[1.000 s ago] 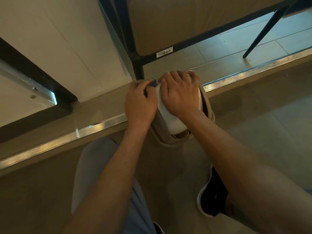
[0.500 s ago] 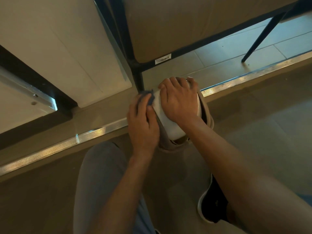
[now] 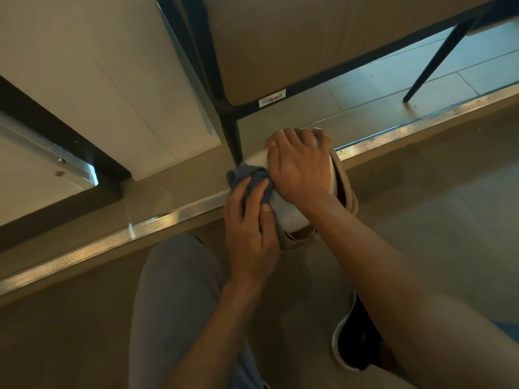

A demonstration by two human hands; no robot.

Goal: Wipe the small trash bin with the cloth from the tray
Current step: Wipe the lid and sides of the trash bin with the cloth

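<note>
The small trash bin [image 3: 289, 217] has a white lid and a beige body and stands on the floor beside a metal floor strip. My right hand [image 3: 299, 167] lies flat on top of the lid, fingers curled over its far edge. My left hand [image 3: 250, 234] presses a crumpled blue cloth [image 3: 247, 176] against the bin's left side. Part of the cloth is hidden under my fingers. The tray is not in view.
A black table leg [image 3: 231, 130] stands right behind the bin, under a tan tabletop [image 3: 280, 37]. A white cabinet door [image 3: 112, 80] is at the left. A chair leg [image 3: 432, 68] stands at the back right. My grey-trousered knee [image 3: 174, 290] and a black shoe [image 3: 356, 343] are below.
My left hand has slid down and toward me along the bin's left side, and more of the blue cloth now shows. My right hand has stayed on the lid.
</note>
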